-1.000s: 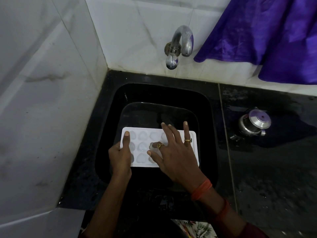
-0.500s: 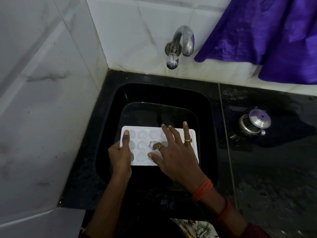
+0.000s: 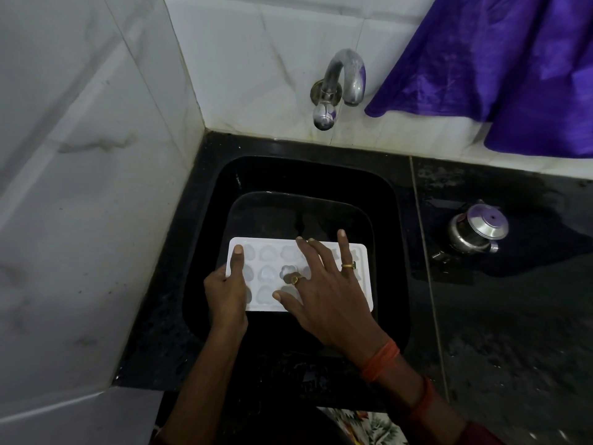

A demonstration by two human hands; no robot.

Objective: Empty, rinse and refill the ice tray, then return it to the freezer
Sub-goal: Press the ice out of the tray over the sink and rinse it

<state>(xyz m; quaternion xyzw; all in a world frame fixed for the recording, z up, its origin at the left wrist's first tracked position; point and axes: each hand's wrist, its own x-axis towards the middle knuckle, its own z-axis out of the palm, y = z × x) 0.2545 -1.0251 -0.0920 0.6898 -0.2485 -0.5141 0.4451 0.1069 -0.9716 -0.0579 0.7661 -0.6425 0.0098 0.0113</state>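
Fingers (image 3: 344,248) of the right hand (image 3: 324,297): straight and spread, lying flat on top of the ice tray (image 3: 362,290), not curled round anything. Thumb out to the left, tip on the tray's near row.

Left hand (image 3: 226,293): grips the tray's left end. Thumb lies along the top face, pointing far. The other fingers are wrapped under the edge and hidden.

Tray: white, cavities up, long side running left-right, roughly level. It sits over the near half of a dark tub (image 3: 288,195) that stands inside the black sink (image 3: 208,220). Can't tell whether it rests on the tub rim or is held clear. The cavities look pale. One in the middle row, right beside the index finger, looks greyer. Can't tell whether any hold ice.

Right hand wears two gold rings (image 3: 348,265) and orange bands (image 3: 382,358) at the wrist.

Surroundings:
- Steel tap (image 3: 340,81) on the far tiled wall (image 3: 256,59), spout above the sink's far edge. No water visible from it.
- Purple cloth (image 3: 497,65) hangs far right, its lower edge just right of the tap.
- Small steel pot (image 3: 478,229) with lid on the dark counter (image 3: 513,332), right of the sink and well apart from the tray.
- The counter looks wet around the pot.
- Floral fabric (image 3: 369,425) at the near edge.
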